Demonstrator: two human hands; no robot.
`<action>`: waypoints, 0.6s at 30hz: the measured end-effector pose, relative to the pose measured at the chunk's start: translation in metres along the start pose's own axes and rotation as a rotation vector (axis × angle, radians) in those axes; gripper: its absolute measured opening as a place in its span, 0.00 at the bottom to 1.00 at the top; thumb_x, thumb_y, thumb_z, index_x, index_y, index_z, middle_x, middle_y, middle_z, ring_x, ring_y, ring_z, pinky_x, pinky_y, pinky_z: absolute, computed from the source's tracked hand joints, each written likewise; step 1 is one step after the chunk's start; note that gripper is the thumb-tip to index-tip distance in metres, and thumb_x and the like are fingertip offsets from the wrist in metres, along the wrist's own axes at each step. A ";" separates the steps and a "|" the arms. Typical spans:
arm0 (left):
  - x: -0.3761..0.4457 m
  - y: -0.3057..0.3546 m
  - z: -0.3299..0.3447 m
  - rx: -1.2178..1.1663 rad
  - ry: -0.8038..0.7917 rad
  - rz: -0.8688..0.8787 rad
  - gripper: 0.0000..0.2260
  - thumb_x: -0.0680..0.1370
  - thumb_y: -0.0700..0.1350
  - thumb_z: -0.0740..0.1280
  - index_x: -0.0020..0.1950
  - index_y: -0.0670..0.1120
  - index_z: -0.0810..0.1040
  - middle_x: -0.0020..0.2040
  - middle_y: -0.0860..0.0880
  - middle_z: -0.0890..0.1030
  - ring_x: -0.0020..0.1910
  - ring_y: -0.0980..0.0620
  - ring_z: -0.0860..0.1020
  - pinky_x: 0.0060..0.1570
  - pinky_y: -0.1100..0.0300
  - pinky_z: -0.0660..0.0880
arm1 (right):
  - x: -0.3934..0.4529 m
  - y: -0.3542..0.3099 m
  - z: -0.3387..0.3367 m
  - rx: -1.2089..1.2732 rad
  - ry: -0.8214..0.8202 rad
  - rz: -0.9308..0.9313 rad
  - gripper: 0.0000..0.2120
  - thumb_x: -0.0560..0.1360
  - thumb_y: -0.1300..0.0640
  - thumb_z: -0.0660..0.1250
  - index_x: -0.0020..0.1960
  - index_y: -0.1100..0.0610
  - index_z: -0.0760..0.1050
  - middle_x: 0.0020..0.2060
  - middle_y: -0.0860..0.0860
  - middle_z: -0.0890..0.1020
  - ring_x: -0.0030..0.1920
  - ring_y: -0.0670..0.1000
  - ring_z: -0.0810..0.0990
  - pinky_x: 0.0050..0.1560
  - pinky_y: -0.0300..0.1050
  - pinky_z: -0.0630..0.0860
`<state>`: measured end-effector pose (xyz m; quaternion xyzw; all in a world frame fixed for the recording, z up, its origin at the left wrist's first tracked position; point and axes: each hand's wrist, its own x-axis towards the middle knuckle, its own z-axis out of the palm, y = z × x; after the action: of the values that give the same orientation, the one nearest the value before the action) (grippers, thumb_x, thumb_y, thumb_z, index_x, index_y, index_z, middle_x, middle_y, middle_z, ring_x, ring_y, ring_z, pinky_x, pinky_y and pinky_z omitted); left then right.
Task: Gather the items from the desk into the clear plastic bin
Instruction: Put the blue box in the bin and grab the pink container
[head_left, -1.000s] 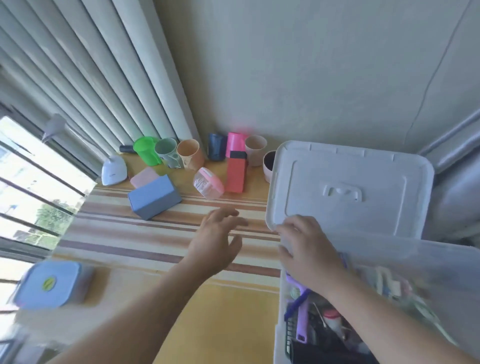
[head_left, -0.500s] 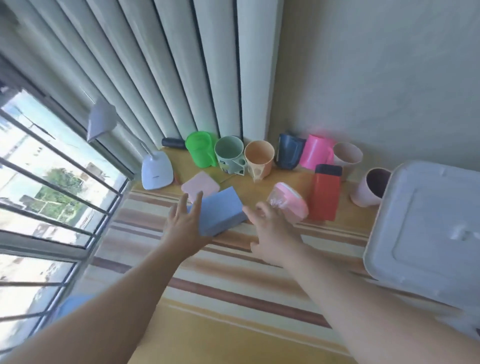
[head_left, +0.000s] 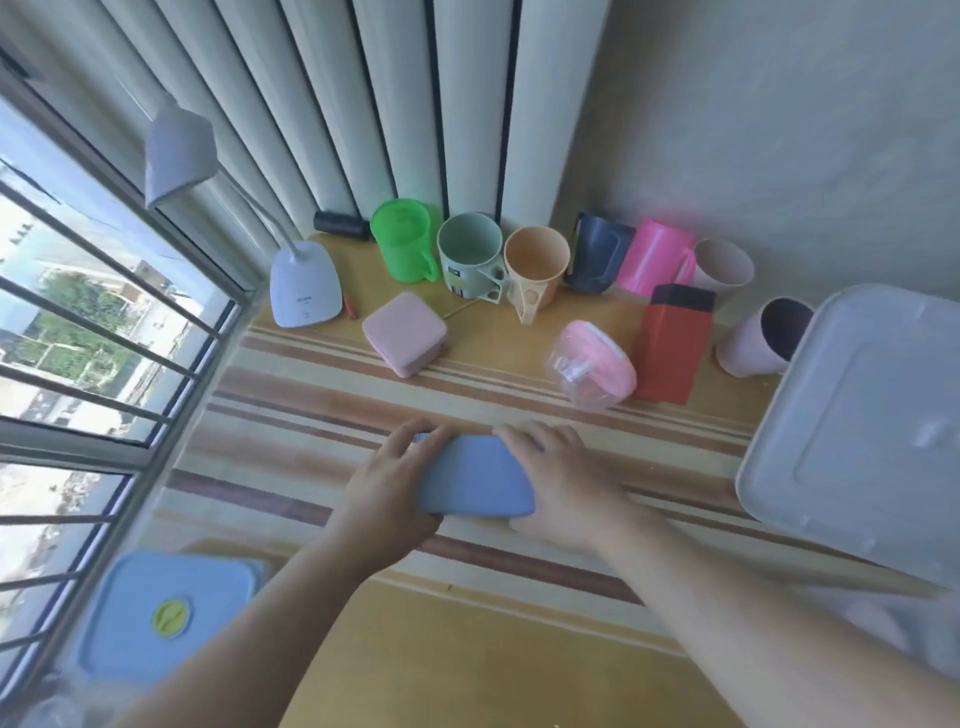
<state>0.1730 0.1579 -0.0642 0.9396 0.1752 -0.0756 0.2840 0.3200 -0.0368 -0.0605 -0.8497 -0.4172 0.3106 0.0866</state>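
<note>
Nearest, left of the blue box (head_left: 475, 475), a blue lidded container (head_left: 166, 616) sits at the counter (head_left: 467, 649) edge. The blue box itself lies on the striped runner (head_left: 322, 395), clamped from both sides: the left hand (head_left: 392, 491) has its fingers curled round the box's left end, the right hand (head_left: 563, 486) grips its right end. Right of the box lies the bin lid (head_left: 862, 431); the bin itself is out of view. Beyond the box wait a pink box (head_left: 404, 332), a pink-lidded jar (head_left: 592, 371) and a red carton (head_left: 672, 343). Farthest back stands a row of cups (head_left: 537, 262), with a desk lamp (head_left: 305, 283) at its left. Judging by this, most gathering remains: the box is only picked up, everything behind it untouched.
</note>
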 end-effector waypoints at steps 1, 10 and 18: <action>-0.007 0.007 -0.003 -0.014 -0.028 0.041 0.41 0.67 0.45 0.74 0.75 0.66 0.60 0.73 0.61 0.64 0.62 0.49 0.75 0.47 0.55 0.75 | -0.016 0.002 0.000 0.023 0.006 0.008 0.47 0.69 0.46 0.76 0.80 0.44 0.53 0.76 0.45 0.63 0.72 0.57 0.66 0.70 0.53 0.70; -0.023 0.137 -0.059 -0.205 -0.146 0.270 0.45 0.69 0.57 0.80 0.79 0.68 0.59 0.73 0.64 0.71 0.72 0.65 0.68 0.71 0.62 0.65 | -0.174 0.049 -0.075 0.480 0.206 0.117 0.38 0.61 0.48 0.76 0.69 0.34 0.68 0.62 0.33 0.74 0.61 0.41 0.76 0.57 0.44 0.77; -0.052 0.315 -0.038 -0.764 -0.258 0.109 0.15 0.75 0.58 0.72 0.61 0.56 0.80 0.57 0.45 0.83 0.55 0.46 0.83 0.58 0.44 0.79 | -0.336 0.110 -0.109 0.520 0.519 0.016 0.39 0.64 0.38 0.76 0.71 0.36 0.66 0.65 0.33 0.70 0.68 0.37 0.70 0.60 0.26 0.67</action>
<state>0.2440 -0.0808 0.1395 0.7572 0.1035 -0.1071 0.6360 0.3035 -0.3508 0.1339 -0.8529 -0.2818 0.1810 0.4005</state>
